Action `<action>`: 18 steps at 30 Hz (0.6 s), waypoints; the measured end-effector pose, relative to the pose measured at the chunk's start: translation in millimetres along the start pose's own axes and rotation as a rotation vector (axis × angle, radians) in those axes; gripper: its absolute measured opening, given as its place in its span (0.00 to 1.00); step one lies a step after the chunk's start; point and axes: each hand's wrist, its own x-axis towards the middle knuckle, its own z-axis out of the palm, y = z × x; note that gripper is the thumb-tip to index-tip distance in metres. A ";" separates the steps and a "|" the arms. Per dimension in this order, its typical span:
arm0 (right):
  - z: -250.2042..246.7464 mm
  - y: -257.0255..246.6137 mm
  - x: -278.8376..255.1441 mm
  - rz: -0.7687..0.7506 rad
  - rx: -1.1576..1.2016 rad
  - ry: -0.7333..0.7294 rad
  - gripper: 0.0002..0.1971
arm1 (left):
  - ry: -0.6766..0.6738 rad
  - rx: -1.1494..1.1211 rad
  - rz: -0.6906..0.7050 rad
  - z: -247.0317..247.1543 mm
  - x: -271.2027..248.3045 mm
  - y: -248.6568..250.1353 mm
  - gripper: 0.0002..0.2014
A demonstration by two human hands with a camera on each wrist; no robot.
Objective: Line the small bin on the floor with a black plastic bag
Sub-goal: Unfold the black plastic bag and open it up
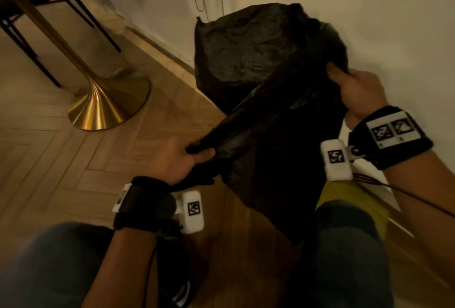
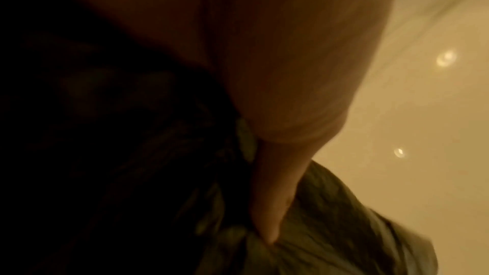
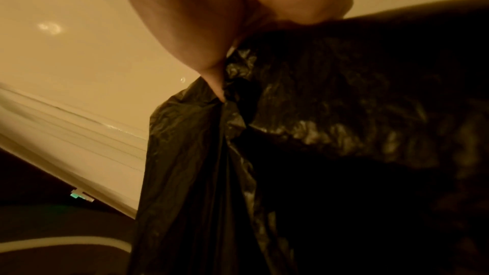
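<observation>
The black plastic bag (image 1: 266, 81) hung in the air between the person's two hands, above the wooden herringbone floor (image 1: 81, 160) and close to the pale wall (image 1: 369, 24). Its upper part was puffed out and crinkled near the wall, while the lower part drooped toward the person's knees. The left hand (image 1: 177, 160) had its grip closed round a bunched, twisted stretch of the bag's edge, thumb on top and fingers curled beneath. The right hand (image 1: 357, 93), higher and closer to the wall, pinched another part of the edge in a tight grip, so the film was pulled taut in a slanting band between the two hands. In the left wrist view a fingertip (image 2: 267, 216) pressed into gathered film, though most of that picture was dark. The right wrist view showed the thumb (image 3: 211, 70) clamped against wrinkled black plastic (image 3: 317, 112) that fell straight down from it. A yellow-green object (image 1: 349, 199) showed partly behind the bag's lower end, by the right knee; whether it was the bin could not be told. A brass pedestal base (image 1: 108, 108) stood on the floor to the left, well apart from the bag.
</observation>
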 end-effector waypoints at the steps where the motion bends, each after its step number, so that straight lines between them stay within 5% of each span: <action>1: -4.4 0.2 4.5 -0.021 -0.032 -0.005 0.11 | 0.042 -0.048 0.016 -6.4 -2.0 4.5 0.13; 4: -12.8 0.2 10.1 -0.226 -0.407 0.019 0.25 | 0.153 -0.027 0.155 -16.0 -6.3 19.1 0.07; 6: -7.7 -7.2 -4.5 -0.497 -0.552 -0.002 0.41 | 0.150 0.011 0.245 -13.1 -11.6 31.9 0.05; 8: 8.8 -17.7 -29.8 -0.750 -0.658 -0.153 0.53 | 0.123 0.053 0.311 -5.5 -12.4 39.7 0.05; 11: 49.9 -25.9 -69.4 -0.853 -0.930 -0.561 0.61 | 0.063 0.015 0.376 3.4 -11.1 47.5 0.07; 14: 81.5 -16.9 -74.9 -0.923 -1.022 -0.748 0.39 | -0.017 -0.083 0.384 3.1 -12.3 49.3 0.13; 16: 87.3 -18.1 -65.0 -0.816 -0.867 -0.725 0.18 | -0.060 -0.171 0.339 -1.9 -16.2 43.1 0.21; 18: 82.6 -23.0 -54.5 -0.738 -0.722 -0.636 0.08 | -0.038 -0.268 0.299 -7.3 -17.3 32.9 0.29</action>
